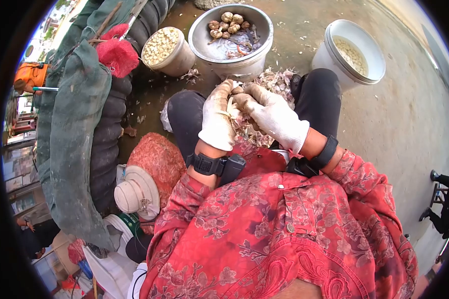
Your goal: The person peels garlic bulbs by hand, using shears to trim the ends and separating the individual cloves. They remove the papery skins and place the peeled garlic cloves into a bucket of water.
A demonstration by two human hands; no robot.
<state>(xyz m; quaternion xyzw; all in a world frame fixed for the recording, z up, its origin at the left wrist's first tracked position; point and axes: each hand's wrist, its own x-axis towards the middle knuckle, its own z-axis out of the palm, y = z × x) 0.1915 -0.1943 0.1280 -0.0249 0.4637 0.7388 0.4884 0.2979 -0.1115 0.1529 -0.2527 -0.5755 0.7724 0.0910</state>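
My left hand (217,117) and my right hand (274,112) wear white knit gloves with brown-stained fingers. They meet between my knees, fingers closed together around a small brownish piece of garlic (238,90), mostly covered by the fingertips. A pale yellowish strip lies against the left glove's palm side. Below and behind the hands is a heap of garlic skins (277,79). Just beyond, a grey metal basin (199,37) sits on a white bucket and holds several whole garlic bulbs (228,24) and loose skins.
Peeled cloves fill a bucket (180,59) on the left. Another white bucket (329,50) on the right holds cloves in liquid. A red mesh sack (157,154) and a pale hat (137,194) lie at my left, beside dark ribbed tubing (117,119) and green cloth (77,124). Another person's legs (446,199) show far right.
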